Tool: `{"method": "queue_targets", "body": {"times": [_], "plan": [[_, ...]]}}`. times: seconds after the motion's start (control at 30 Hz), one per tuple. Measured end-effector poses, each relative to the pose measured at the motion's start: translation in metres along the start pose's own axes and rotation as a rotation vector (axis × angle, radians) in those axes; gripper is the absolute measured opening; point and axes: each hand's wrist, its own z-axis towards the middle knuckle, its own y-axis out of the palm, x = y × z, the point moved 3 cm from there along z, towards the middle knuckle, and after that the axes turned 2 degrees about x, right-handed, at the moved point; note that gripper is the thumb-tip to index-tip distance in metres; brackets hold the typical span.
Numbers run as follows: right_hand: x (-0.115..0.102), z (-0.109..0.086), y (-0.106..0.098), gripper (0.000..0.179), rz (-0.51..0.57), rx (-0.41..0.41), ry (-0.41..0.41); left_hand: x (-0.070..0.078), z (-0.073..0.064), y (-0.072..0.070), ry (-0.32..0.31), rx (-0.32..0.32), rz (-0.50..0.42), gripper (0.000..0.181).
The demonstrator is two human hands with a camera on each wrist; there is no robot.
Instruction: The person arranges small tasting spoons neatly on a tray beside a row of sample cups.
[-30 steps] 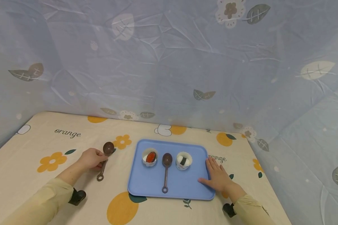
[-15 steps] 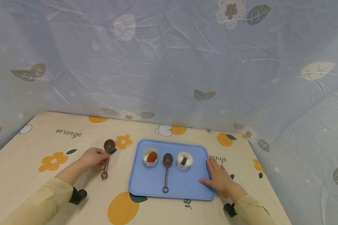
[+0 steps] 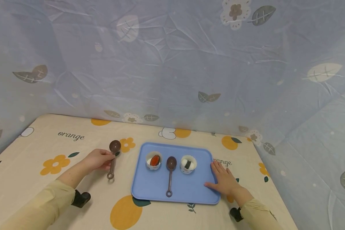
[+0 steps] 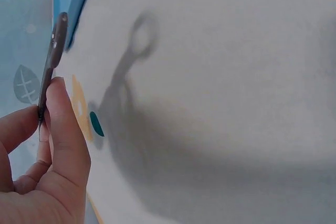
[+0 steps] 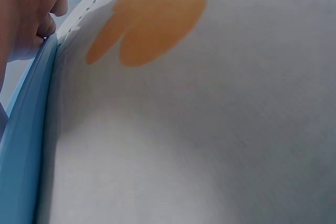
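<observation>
Two brown spoons in view; left hand (image 3: 97, 158) pinches handle of lifted spoon (image 3: 113, 158) between thumb and fingers, bowl beyond fingertips, ring end hanging toward person, shadow on cloth beneath; blue tray (image 3: 149, 190) just right of that hand; second spoon (image 3: 170, 174) lies on tray between two small white cups (image 3: 153, 160); right hand (image 3: 225, 181) flat, fingers straight, resting on tray's right edge, holding nothing; tablecloth (image 3: 31, 150) under everything.
</observation>
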Motion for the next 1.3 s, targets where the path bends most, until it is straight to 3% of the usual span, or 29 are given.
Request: {"method": "queue_targets", "body": {"times": [0.87, 1.3], "plan": [[0.003, 0.002, 0.004, 0.092, -0.022, 0.002, 0.008, 0.033, -0.006, 0.019, 0.084, -0.126, -0.201, 0.039], [0.007, 0.005, 0.007, 0.093, -0.041, 0.03, 0.013, 0.048, -0.01, 0.031, 0.122, -0.157, -0.243, 0.043]]}}
